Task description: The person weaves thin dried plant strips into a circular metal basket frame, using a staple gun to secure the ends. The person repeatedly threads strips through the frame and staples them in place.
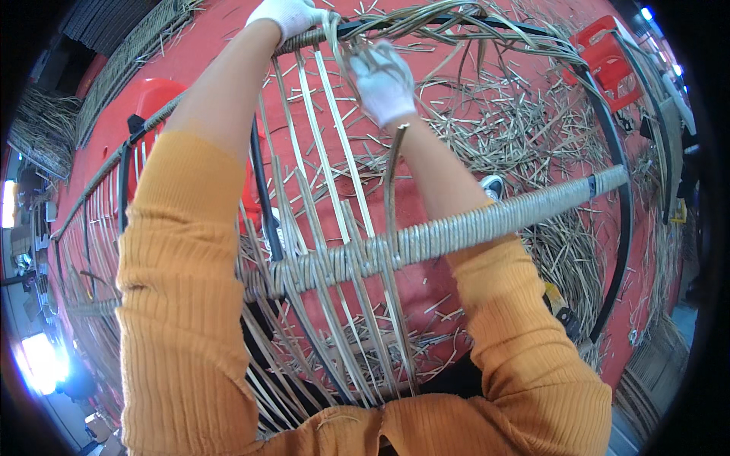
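A dark furniture frame [608,125], partly wrapped in grey-brown wicker strands, stands in front of me. My left hand [283,15], in a white glove, is closed over its far rail [308,38], partly cut off by the picture's upper edge. Just right of it, my gloved right hand [382,82] is closed on a wicker strand [332,36] that loops over that rail. Pale upright strands [328,125] run from the rail down past a thick wrapped crossbar [471,220], which passes over my right forearm. A cut strand end [395,152] sticks up from the crossbar.
Red flooring [228,34] is strewn with loose wicker scraps [509,125]. A red plastic stool [608,64] stands at the far right, and another red plastic seat [148,102] is behind the frame's left side. Woven panels [122,68] lie at the far left.
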